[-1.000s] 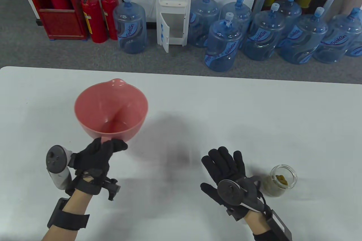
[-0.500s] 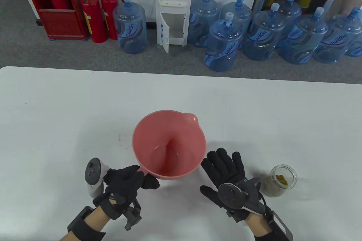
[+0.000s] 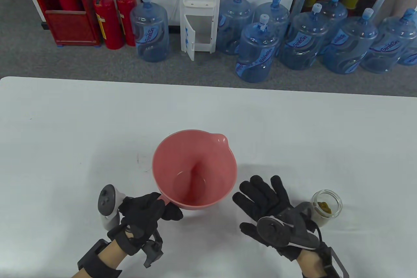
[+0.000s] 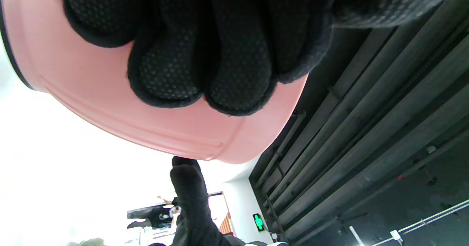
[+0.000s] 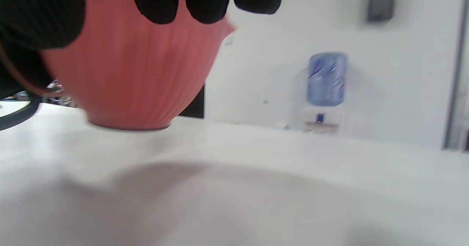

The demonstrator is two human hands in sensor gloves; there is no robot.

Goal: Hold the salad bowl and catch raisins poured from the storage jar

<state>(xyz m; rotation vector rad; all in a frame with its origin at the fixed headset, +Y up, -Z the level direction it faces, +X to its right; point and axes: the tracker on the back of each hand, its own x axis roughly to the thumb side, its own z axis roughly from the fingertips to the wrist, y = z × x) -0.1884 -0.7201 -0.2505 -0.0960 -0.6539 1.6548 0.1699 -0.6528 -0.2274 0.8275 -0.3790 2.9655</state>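
Note:
The pink salad bowl (image 3: 194,168) with a spout stands on the white table (image 3: 65,128) near the front. It looks empty inside. My left hand (image 3: 150,211) grips its handle at the near-left rim. The left wrist view shows my fingers (image 4: 205,55) curled against the bowl's outer wall (image 4: 110,103). My right hand (image 3: 264,199) is open, fingers spread, just right of the bowl and holds nothing. The right wrist view shows the bowl (image 5: 128,73) standing on the table. The open glass storage jar (image 3: 326,205) with brownish raisins stands right of my right hand.
Beyond the table's far edge are several blue water jugs (image 3: 257,53), a white water dispenser (image 3: 200,7) and red fire extinguishers (image 3: 109,19) on the floor.
My left hand carried the bowl from the left-middle of the table to the front centre and holds it there. In the last half second my right hand shifted slightly right, toward the jar.

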